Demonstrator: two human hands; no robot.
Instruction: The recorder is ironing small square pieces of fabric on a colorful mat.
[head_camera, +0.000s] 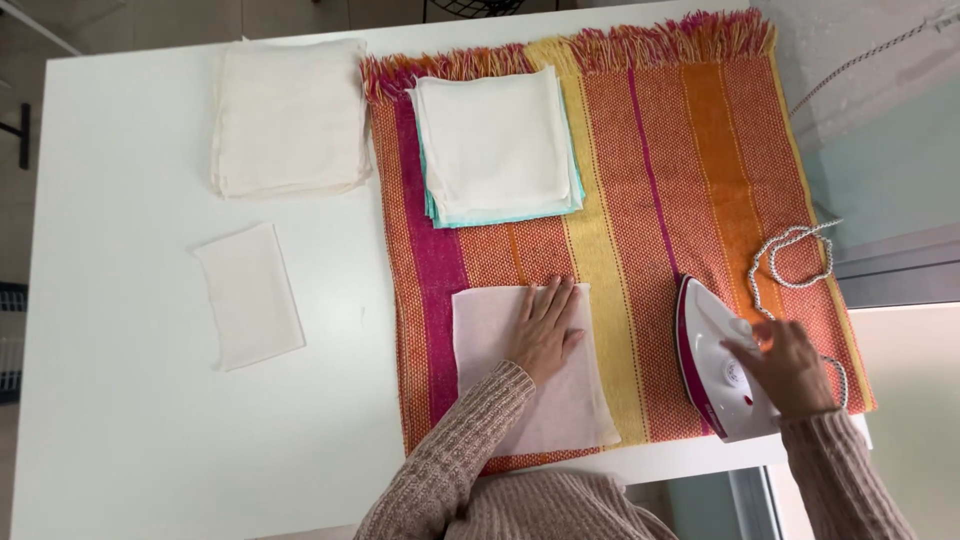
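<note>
Head view: the left hand (545, 325) lies flat, fingers spread and released, pressing on a white cloth rectangle (530, 370) spread over the striped orange-and-pink woven blanket (650, 200) on the white table (120, 400). The cloth's long axis runs toward and away from the person. The right hand (790, 365) grips the handle of a white-and-magenta iron (715, 365), which stands just to the right of the cloth, apart from it, so the cloth lies leftward of that hand. A braided cord (790, 255) loops beyond the iron. Farther back rest two stacks of folded cloths (495, 140) and, off the blanket, one single folded cloth (250, 295).
</note>
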